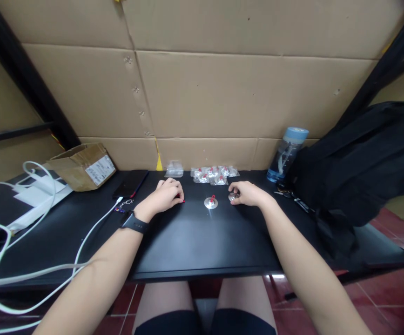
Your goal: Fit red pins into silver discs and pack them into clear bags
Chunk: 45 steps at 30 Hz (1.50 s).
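On the black table, a clear suction cup [207,204] with a red hook on top rests between my two hands. My left hand [169,194], with a dark watch on its wrist, is closed near the tabletop; the tip of a small red piece [184,201] shows at its fingertips. To the right of the middle cup, my right hand [245,193] has its thumb and fingers around another clear suction cup [232,197], which is partly hidden by the fingers. Behind them lie several bagged suction cups [212,174] with red hooks, in clear plastic packets.
Clear empty-looking packets [174,169] lie at the back. To the left are a phone-like dark slab [131,184], a cardboard box [83,167] and white cables [93,230]. A water bottle [287,153] and a black backpack [362,163] stand right. A cardboard wall [205,97] closes the back.
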Tool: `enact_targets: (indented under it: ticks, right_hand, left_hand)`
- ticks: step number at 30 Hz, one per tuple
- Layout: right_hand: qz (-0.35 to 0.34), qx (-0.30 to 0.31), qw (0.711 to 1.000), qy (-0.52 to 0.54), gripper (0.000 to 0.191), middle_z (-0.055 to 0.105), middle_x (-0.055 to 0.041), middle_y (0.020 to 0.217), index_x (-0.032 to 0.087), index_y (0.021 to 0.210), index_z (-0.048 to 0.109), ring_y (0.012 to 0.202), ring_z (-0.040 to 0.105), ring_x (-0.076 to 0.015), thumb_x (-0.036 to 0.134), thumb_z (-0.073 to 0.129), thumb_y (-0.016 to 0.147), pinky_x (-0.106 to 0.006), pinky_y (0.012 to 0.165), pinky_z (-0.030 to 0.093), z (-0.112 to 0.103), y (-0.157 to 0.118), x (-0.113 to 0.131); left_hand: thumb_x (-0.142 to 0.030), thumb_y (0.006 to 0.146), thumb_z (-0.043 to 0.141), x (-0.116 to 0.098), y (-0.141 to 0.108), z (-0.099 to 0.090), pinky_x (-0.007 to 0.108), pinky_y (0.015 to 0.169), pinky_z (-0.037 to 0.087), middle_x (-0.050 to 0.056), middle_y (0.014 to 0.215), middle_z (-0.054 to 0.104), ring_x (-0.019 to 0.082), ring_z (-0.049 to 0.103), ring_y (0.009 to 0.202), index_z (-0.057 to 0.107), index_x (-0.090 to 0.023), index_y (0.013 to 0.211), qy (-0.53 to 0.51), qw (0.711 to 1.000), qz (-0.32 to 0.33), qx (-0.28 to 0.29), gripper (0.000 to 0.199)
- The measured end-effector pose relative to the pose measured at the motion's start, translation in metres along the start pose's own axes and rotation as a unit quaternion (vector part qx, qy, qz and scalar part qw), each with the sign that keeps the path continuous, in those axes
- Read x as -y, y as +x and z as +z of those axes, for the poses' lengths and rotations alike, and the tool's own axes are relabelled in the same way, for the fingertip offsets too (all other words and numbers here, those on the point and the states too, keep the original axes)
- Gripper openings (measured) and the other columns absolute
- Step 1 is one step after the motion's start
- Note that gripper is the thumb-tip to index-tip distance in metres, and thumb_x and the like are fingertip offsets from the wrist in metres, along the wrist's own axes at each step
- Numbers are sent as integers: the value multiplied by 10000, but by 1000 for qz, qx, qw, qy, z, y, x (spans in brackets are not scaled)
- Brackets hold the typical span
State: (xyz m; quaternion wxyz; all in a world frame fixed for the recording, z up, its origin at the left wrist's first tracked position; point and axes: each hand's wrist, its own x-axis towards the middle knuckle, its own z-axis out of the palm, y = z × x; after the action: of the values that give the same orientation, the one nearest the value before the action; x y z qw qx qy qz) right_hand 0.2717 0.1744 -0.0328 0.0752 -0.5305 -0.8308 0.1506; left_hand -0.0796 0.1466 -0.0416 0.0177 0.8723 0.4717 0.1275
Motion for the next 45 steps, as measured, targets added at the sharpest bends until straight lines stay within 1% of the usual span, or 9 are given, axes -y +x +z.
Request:
enact_targets:
  ticks: [3,8,13,17,21,26,31,36,45]
  right_hand:
    - [0,11,1000,-1,419,749,-29,1003,242,1099,721,880,699,-216,297,833,699,-284,743,476,-1,-3,2]
    - [-7,-34,999,11,376,756,1,961,268,1039,727,820,701,-203,300,808,673,-285,712,488,-3,-5,4]
    - [-67,-95,985,129,336,753,-17,977,233,1015,715,777,701,-179,267,805,692,-283,703,533,-3,-6,15]
    - [-162,-153,942,250,406,744,-43,1083,238,1113,689,903,711,-204,251,803,723,-299,723,559,7,-4,38]
    - [-216,-179,889,361,435,702,-70,1193,249,1159,677,1008,701,-224,248,798,742,-327,766,590,21,-4,63]
    - [-223,-228,844,432,437,677,-75,1192,257,1143,673,1045,679,-227,269,830,735,-341,799,598,31,-8,86]
    - [-214,-235,806,499,472,684,-82,1184,250,1136,655,1080,677,-237,319,869,721,-351,840,600,33,-12,96]
    - [-220,-246,802,497,453,679,-80,1181,247,1109,653,1089,679,-243,329,875,722,-373,882,598,34,-15,101]
    - [-244,-280,814,447,375,676,-84,1199,251,1085,687,1145,649,-252,276,858,752,-371,887,589,34,-17,102]
  left_hand:
    - [-296,975,571,-8,3,3,366,874,305,36,1009,714,235,587,1056,665,-222,863,-21,999,9,-25,164]
    - [-359,1023,511,-24,7,1,368,932,314,2,1004,751,174,663,848,634,-234,982,-78,994,13,-75,180]
    - [-389,974,615,-40,8,-2,373,937,312,-2,1013,783,202,709,934,660,-255,1025,-109,986,7,-129,151]
    - [-373,969,633,-50,8,-4,386,942,300,1,1041,796,204,721,957,642,-266,1110,-134,975,-9,-176,178]
    - [-381,955,661,-60,7,-10,386,918,296,-10,1017,802,201,725,939,665,-268,1076,-149,967,-19,-206,165]
    - [-321,974,623,-77,4,-16,384,891,296,-8,1039,781,208,686,1017,702,-258,949,-144,965,-12,-217,103]
    - [-327,1016,536,-87,3,-14,386,900,314,42,1136,709,229,624,1109,660,-247,1017,-140,965,-29,-221,147]
    - [-283,1032,480,-91,2,-9,411,953,317,85,1300,591,264,519,1269,618,-235,1051,-126,963,-22,-237,147]
    - [-239,1021,479,-91,3,-4,425,961,343,95,1326,562,273,487,1262,610,-235,1077,-97,962,-23,-254,143]
